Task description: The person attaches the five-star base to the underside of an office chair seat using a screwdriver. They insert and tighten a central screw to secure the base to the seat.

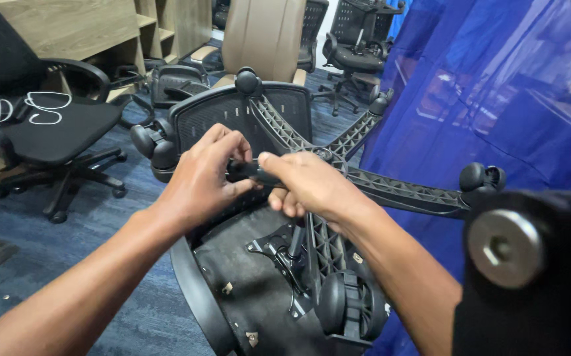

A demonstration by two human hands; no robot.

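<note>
An office chair lies upside down in front of me, its black star base (pixel 391 191) with castor wheels (pixel 353 304) pointing up and the seat underside (pixel 259 283) facing me. My left hand (pixel 203 178) and my right hand (pixel 305 184) meet over the middle of the base. Both pinch a small black part (pixel 249 171) between them, at the end of one base arm. The part is mostly hidden by my fingers. The mesh backrest (pixel 233 115) lies beyond my hands.
A black office chair (pixel 55 128) with white cords on its seat stands at the left. A tan high-back chair (pixel 262 36) and more black chairs stand behind. Blue plastic sheeting (pixel 496 86) hangs at the right. A castor with a metal bolt (pixel 504 249) looms near the lens.
</note>
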